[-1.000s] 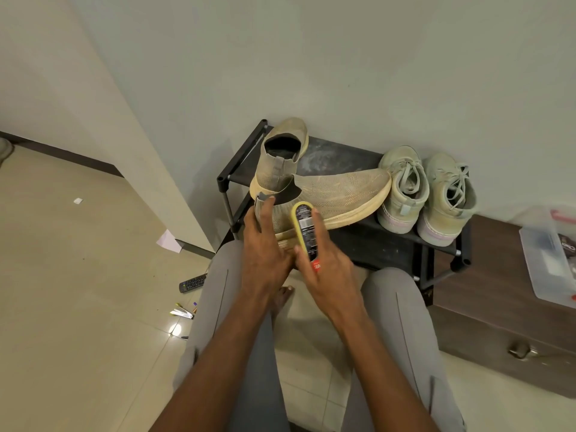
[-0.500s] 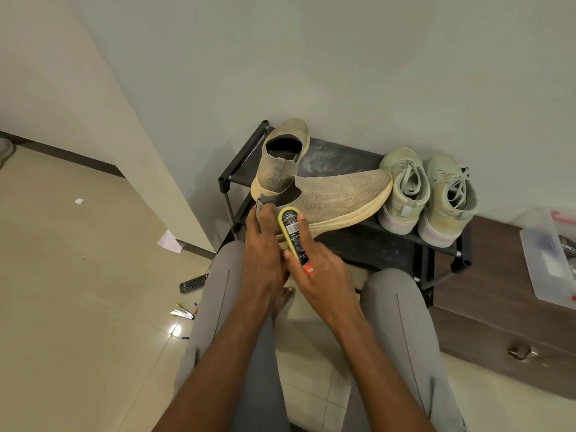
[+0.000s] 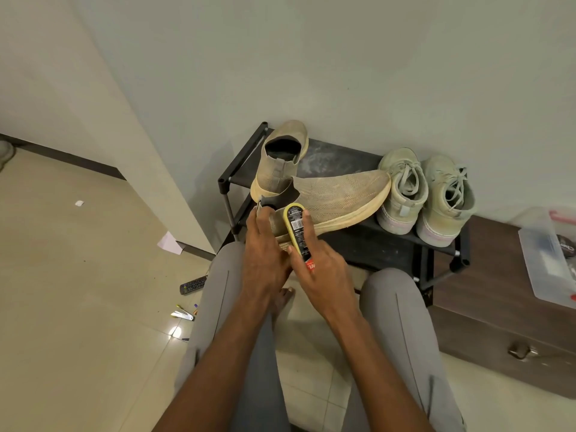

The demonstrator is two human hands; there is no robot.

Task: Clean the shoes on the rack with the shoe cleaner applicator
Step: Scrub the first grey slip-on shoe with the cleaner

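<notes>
View from the head camera, looking down past grey-trousered knees at a low black shoe rack (image 3: 349, 247) set against a pale wall. A tan knit slip-on shoe (image 3: 339, 198) lies across the front of the top shelf, toe pointing right, its heel end at the left. The left hand (image 3: 265, 244) holds this shoe at the heel, with the fingertips at the grey heel tab and the fingers curled over the collar. The right hand (image 3: 324, 263) grips the shoe cleaner applicator (image 3: 297, 229), a yellow-edged bottle with a black label and barcode facing the camera and a red patch near the palm; thumb and fingers close round its sides, and its upper end lies against the side of the shoe near the heel. Whether the applicator tip touches the knit cannot be told, as the bottle covers it. A second tan slip-on (image 3: 282, 157) stands behind, heel toward the camera, partly overlapped by the first. To the right on the same shelf sits a pair of pale green lace-up sneakers (image 3: 427, 194), side by side and touching, the near one just beside the slip-on's toe. A dark wooden cabinet (image 3: 498, 322) adjoins the rack on the right and carries a clear plastic container (image 3: 542, 260). On the tiled floor at left lie a remote control (image 3: 193, 285) and some small pens (image 3: 184, 313).
</notes>
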